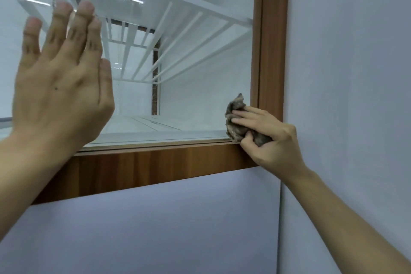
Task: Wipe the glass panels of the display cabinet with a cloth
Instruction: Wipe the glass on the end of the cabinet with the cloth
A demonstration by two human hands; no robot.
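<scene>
**While wiping at the bottom right corner: soft cloth, hard glass**

Grips the cloth [235,127] with the right hand [273,140], fingers curled round it, two of them laid flat over the front of the wad. Presses it against the glass [200,87] in the lower right corner, just at the meeting of the bottom rail and the upright post of the wooden frame [155,162]. Holds the left hand [60,87] up before the left part of the glass, open, fingers straight and a little spread, gripping nothing. Cannot tell whether touching the glass or only hovering near it.

As for the cloth: soft, light and limp by the look of it, grey-brown, easily crumpled into the shape of a corner. Best taken as a wad in the whole hand, as here, with flat fingers behind to spread the pressure. If pinched by one edge only, likely to flap and to leave streaks.

As for the glass: stiff, smooth, probably slippery, and surely fragile. Better to push moderately and not to lean on the middle; safer to brace on the frame. Behind it, white shelves [178,29]. Around the frame, a plain pale wall [344,95].

Judging from the place of the cloth, probably working along the edge; the wide area to the left seemingly not yet reached.
</scene>
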